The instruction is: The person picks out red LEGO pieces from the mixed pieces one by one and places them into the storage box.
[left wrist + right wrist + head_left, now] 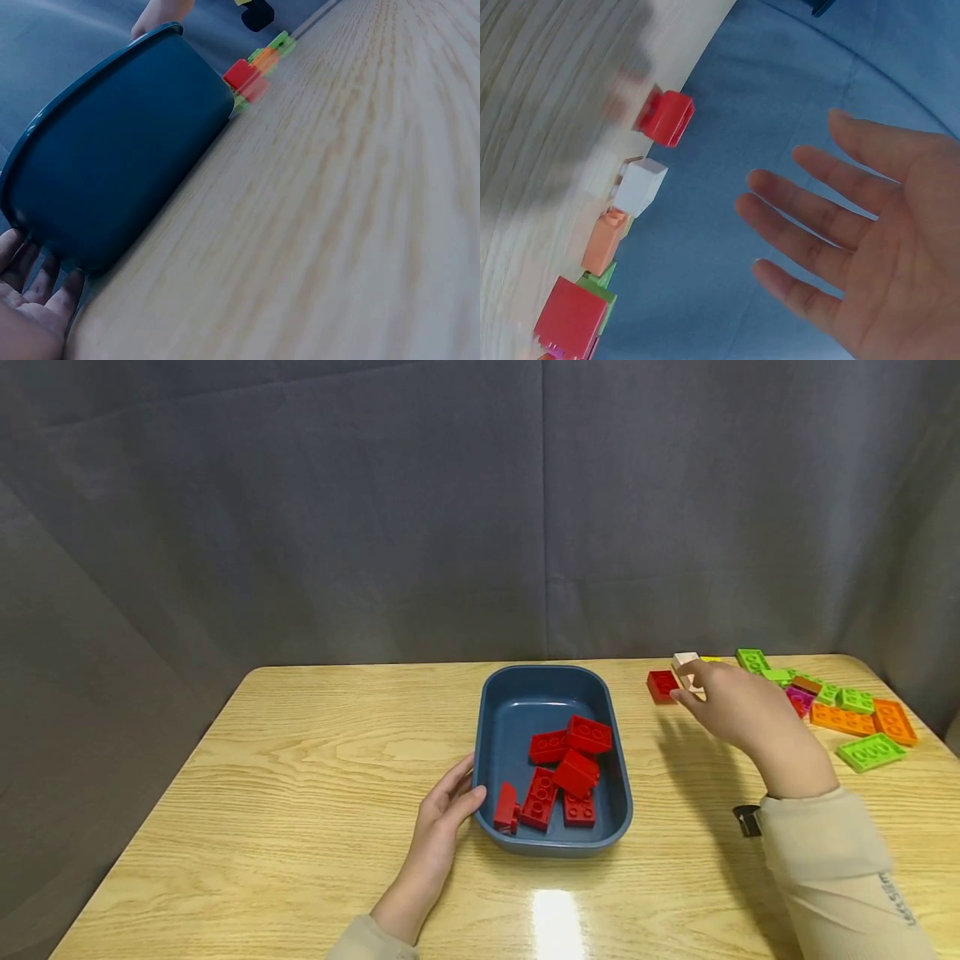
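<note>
A dark blue plastic bin [495, 693] stands on the table with several red toy bricks [588, 735] lying in its near half. My left hand [442, 814] holds the bin's left side, thumb at the rim and fingers against the outer wall [127, 142]. My right hand [738, 702] hovers over the table to the right, fingers spread and holding nothing, as the right wrist view shows. Nearest to it are a red brick [662, 686] and a white brick [684, 660], partly hidden by the hand in the head view.
Loose bricks lie right of my right hand, among them a green brick [870, 751], an orange brick [894, 722] and a magenta one [799, 700]. A grey curtain [375, 527] hangs behind the wooden table [315, 793].
</note>
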A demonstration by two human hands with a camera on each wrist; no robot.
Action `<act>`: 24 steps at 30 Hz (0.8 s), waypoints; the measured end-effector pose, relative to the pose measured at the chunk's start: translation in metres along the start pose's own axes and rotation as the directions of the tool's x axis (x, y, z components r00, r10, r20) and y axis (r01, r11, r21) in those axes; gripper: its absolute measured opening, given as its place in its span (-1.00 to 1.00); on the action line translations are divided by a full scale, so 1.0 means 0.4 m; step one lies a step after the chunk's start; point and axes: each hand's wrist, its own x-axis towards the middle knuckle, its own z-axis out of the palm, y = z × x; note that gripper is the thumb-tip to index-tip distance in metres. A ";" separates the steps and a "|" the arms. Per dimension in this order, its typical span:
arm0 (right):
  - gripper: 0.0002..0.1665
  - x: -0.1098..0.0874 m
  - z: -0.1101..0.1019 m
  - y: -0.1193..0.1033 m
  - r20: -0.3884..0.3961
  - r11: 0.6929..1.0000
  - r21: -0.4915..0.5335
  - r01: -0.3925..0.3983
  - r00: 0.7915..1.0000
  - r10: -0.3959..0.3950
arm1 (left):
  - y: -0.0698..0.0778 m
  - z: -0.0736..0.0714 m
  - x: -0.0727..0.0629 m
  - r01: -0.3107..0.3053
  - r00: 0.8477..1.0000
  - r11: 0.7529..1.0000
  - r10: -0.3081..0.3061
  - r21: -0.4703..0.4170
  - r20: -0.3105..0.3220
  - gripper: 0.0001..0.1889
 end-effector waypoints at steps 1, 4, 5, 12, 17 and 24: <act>-0.49 0.000 -0.001 0.005 0.006 1.000 0.002 -0.003 1.000 0.003 | 0.001 0.000 0.000 0.000 1.000 1.000 0.000 -0.002 0.001 -0.43; -0.48 0.000 -0.003 0.015 0.013 1.000 0.012 -0.013 1.000 0.013 | 0.003 0.001 -0.001 -0.001 1.000 1.000 0.001 -0.007 0.004 -0.43; -0.48 -0.001 -0.005 0.018 0.012 1.000 0.014 -0.015 1.000 0.015 | 0.003 0.001 -0.001 -0.004 1.000 1.000 0.004 -0.009 0.006 -0.43; -0.39 -0.007 -0.021 0.043 0.030 0.997 0.011 -0.076 0.997 0.075 | 0.004 0.002 -0.001 -0.006 1.000 1.000 0.006 -0.017 0.000 -0.43; -0.36 -0.008 -0.027 0.063 0.054 0.994 0.016 -0.105 0.993 0.104 | 0.003 0.003 -0.001 -0.008 1.000 1.000 0.008 -0.019 -0.005 -0.42; -0.38 -0.011 -0.027 0.097 0.073 0.989 0.056 -0.135 0.989 0.130 | 0.004 0.002 0.001 -0.004 1.000 1.000 0.004 -0.013 0.000 -0.43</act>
